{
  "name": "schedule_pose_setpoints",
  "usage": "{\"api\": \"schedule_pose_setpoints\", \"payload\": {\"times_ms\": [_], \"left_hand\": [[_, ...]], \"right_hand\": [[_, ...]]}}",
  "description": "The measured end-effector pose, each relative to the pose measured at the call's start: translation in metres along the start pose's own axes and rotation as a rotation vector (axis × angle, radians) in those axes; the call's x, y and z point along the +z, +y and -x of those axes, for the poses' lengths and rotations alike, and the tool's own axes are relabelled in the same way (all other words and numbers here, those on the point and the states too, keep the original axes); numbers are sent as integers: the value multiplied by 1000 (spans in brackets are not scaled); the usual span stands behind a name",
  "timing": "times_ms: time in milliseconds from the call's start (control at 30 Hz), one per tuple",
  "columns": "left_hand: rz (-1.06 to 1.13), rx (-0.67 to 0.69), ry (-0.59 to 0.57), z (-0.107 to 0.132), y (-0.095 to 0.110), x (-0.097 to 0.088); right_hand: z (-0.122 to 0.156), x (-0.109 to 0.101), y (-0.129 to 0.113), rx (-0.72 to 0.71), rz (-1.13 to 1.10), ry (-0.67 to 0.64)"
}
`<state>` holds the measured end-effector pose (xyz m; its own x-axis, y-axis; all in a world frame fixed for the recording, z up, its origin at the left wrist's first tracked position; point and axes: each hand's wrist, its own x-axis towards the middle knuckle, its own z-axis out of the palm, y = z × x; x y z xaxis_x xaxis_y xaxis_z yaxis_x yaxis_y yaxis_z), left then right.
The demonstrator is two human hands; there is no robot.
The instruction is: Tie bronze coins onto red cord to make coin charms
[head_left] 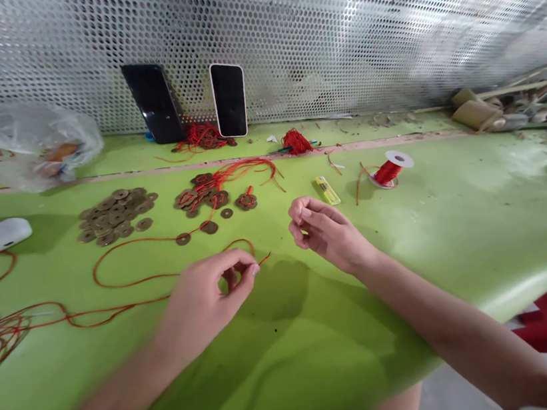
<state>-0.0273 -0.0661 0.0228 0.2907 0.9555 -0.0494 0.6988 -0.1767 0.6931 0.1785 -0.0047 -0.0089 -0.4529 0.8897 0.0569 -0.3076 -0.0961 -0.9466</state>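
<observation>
Red cord (265,258), nearer than the coins (116,215), is clamped behind its tip by the fingers (243,288) of the left hand (209,291), apparently being positioned, next requiring tip control; the right hand (330,234), fingers curled, shows no determinable grip.

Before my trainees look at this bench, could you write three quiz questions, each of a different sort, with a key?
1. Which hand pinches the red cord close to its tip?

2. True or false: the white-edged phone stands on its short edge rather than lying flat.

3. The spool beyond the right hand carries thread of which colour?
a) yellow
b) red
c) green

Key:
1. The left hand.
2. True.
3. b
</observation>
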Motion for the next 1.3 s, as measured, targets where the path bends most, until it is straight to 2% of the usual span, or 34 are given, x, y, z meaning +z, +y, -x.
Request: {"api": "schedule_pose_setpoints", "payload": {"times_ms": [200, 300, 367, 467, 533, 633, 733, 967, 1167, 1233, 1300], "left_hand": [[20, 19, 32, -1, -5, 3], [91, -27, 40, -1, -9, 4], [191, -85, 41, -2, -11, 4], [324, -127, 53, -4, -14, 3], [352, -129, 59, -6, -17, 3], [356, -130, 72, -7, -21, 4], [375, -135, 89, -7, -23, 5], [424, -121, 93, -6, -22, 6], [499, -125, 125, -10, -22, 6], [519, -126, 137, -10, -22, 5], [533, -128, 151, -9, -23, 5]], "right_hand": [[-2, -4, -8, 24, -68, 102], [-8, -19, -12, -34, 58, 191], [-14, -36, -13, -103, 299, 310], [-24, -66, -9, -216, 839, 556], [-29, -82, -4, -164, 1161, 611], [-31, -92, 3, 15, 1417, 559], [-29, -90, 5, 108, 1466, 492], [-24, -80, 1, 151, 1494, 345], [-19, -69, -8, 179, 1479, 165], [-18, -64, -8, 161, 1424, 114], [-17, -58, -6, 131, 1246, 52]]}}
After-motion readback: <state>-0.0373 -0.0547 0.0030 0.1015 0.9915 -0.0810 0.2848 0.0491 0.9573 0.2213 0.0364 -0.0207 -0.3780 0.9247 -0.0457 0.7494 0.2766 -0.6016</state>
